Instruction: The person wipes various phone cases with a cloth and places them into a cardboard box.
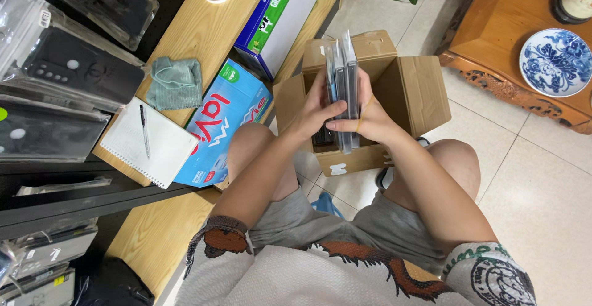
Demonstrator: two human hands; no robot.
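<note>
In the centre of the frame, both hands hold a stack of packaged phone cases (344,78) above the open cardboard box (412,90). The left hand (314,111) and right hand (370,118) have fingers wrapped around the stack.

The person wears a short-sleeved shirt (320,275) — pale, with a brown and orange snake-like pattern winding across it and a dark round emblem on one sleeve. Grey shorts (345,226) end above bare knees — both forearms are bare too.
</note>
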